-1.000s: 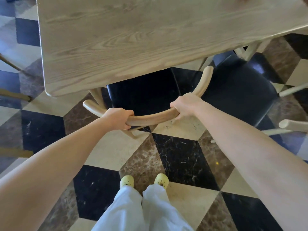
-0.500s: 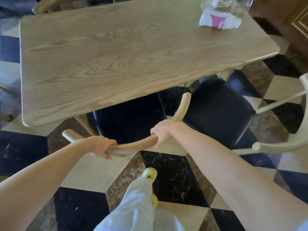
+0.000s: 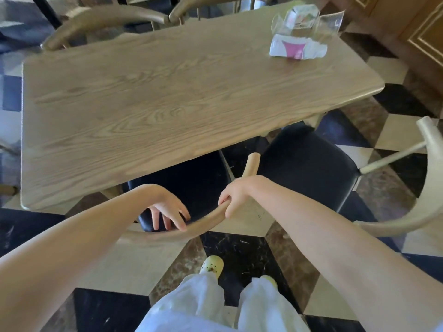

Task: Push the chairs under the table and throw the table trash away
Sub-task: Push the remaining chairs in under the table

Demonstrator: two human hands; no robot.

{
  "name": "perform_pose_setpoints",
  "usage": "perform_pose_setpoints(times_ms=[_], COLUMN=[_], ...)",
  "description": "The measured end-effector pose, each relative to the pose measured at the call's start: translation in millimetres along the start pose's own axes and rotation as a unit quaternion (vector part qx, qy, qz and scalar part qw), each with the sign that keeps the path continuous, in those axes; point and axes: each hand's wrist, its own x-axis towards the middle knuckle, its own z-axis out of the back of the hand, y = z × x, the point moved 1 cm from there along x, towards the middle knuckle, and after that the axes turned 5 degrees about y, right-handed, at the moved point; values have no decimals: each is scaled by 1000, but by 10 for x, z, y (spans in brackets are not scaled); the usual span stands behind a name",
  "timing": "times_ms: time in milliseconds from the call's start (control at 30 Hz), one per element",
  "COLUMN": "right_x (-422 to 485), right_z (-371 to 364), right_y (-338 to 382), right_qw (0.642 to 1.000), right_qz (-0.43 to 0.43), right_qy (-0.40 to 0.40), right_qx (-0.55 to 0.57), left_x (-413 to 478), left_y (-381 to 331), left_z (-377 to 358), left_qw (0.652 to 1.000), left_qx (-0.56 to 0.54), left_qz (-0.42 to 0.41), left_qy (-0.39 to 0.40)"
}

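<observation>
A wooden chair with a curved back rail (image 3: 203, 225) and a black seat (image 3: 187, 185) stands in front of me, its seat partly under the wooden table (image 3: 155, 104). My right hand (image 3: 236, 196) grips the rail's right part. My left hand (image 3: 169, 212) hovers over the rail with fingers spread, fingertips just touching it. A second chair with a black seat (image 3: 309, 164) and a pale back rail (image 3: 422, 204) stands to the right, pulled out from the table. At the table's far right corner lies trash: a crumpled white and pink wrapper (image 3: 296, 49) and clear plastic (image 3: 304, 20).
Two more chair backs (image 3: 103, 17) show along the table's far side. A wooden wall panel (image 3: 422, 32) rises at the far right. The floor is checkered black, cream and brown tile. My feet in yellow shoes (image 3: 212, 265) stand just behind the chair.
My left hand has let go of the back rail and opened its fingers. The view has lifted, so the table's far end and the trash now show. The right hand keeps its grip.
</observation>
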Motion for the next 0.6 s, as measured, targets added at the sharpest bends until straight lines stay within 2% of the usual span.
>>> perform_pose_setpoints(times_ms=[167,267,300,367,467,500,600], right_x=[-510,-957,-1124,-1466,-1967,-2128,-2560], right_z=[-95,-285,-366,-568,-958,-1087,-1436], right_y=[-475,-923,-1113,-1524,-2131,-2319,-2824], right_qw=[989,986,987,985,973,970,959], right_qz=[24,13,-2,-27,-64,-80,-129], right_qy=[-131,-137,-134,-136,-158,-165,-194], right_qx=[60,89,89,106,152,158,164], left_x=[-27,16,62,131,220,231,323], left_y=[-666,-1199,-1390,-1819,-2463,-2699,-3432], left_z=[171,256,278,280,260,241,169], left_qw=[989,977,976,971,928,908,916], left_qx=[-6,-25,-9,75,243,288,270], left_qz=[-43,-63,-54,14,109,100,10], left_qy=[-144,-202,-212,-225,-261,-286,-298])
